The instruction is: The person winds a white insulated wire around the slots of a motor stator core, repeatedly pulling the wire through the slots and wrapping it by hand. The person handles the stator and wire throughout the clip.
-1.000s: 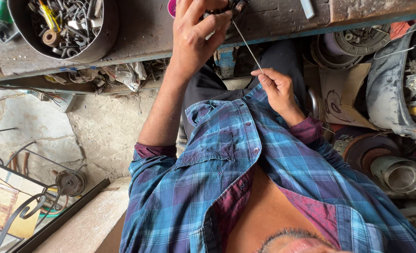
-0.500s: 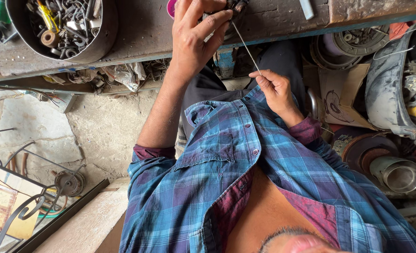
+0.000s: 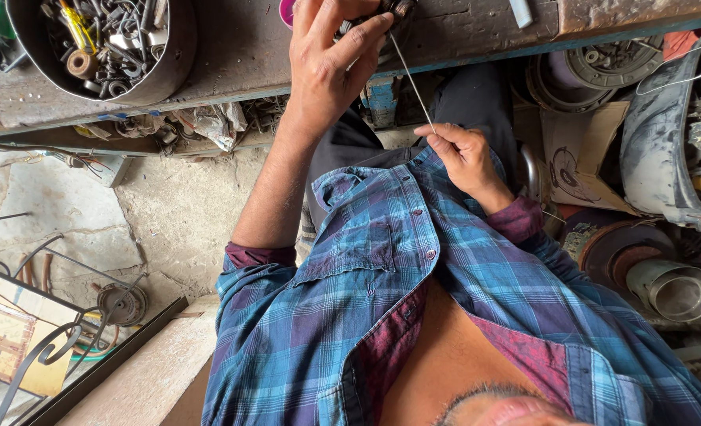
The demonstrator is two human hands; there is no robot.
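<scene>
Thin silvery metal wire (image 3: 410,75) is running taut from the small dark part pinched in my left hand (image 3: 331,59) on the bench (image 3: 240,55), slanting nearer to my right hand (image 3: 461,154), which is pinching its end.

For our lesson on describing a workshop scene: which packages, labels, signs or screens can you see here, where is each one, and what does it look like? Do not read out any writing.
Cardboard sheet: under the bench at right, flat, brown, with a dark round drawing on it.
Printed card or box: lower left on the floor, rectangular, yellow with a reddish panel.
No screens or signs show.
</scene>
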